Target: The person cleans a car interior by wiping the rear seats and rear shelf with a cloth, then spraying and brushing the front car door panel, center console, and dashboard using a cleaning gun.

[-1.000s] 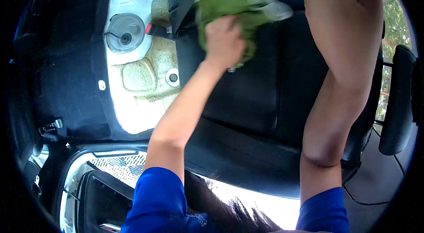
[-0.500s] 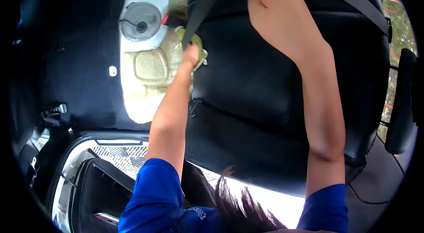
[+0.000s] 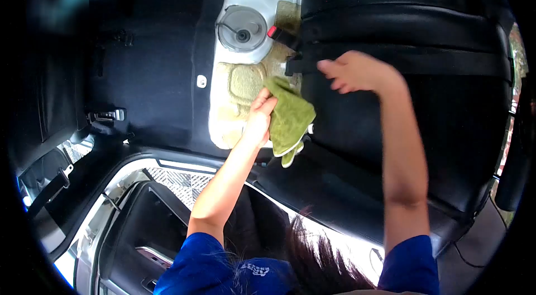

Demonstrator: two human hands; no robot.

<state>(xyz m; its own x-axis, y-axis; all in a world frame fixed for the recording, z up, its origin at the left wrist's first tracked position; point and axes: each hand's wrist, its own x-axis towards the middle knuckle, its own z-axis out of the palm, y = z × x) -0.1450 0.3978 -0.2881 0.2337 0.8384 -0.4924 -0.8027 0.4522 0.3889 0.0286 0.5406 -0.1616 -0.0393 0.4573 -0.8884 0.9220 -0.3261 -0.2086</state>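
Observation:
My left hand (image 3: 259, 119) is closed on a green cloth (image 3: 290, 116) with a pale edging, its loose part hanging over the border between the exposed floor and the black seat. My right hand (image 3: 357, 73) is over the black seat back (image 3: 363, 122), slightly blurred, with its fingers loosely bent and apart and nothing in them. Beside it, a black seat belt (image 3: 446, 63) lies across the seat back, its left end near the floor panel. A buckle with a red button (image 3: 282, 37) sits just above that end.
A round grey cover (image 3: 242, 28) with a cable is set in the bare metal and tan-padded floor (image 3: 218, 127). To the left stretches a black panel (image 3: 156, 88). An open car door (image 3: 134, 233) is at the lower left.
My right hand has come down from the top of the view. The strap that ran to my left hand now lies across the seat back, and the green cloth is held out more fully. The view has shifted.

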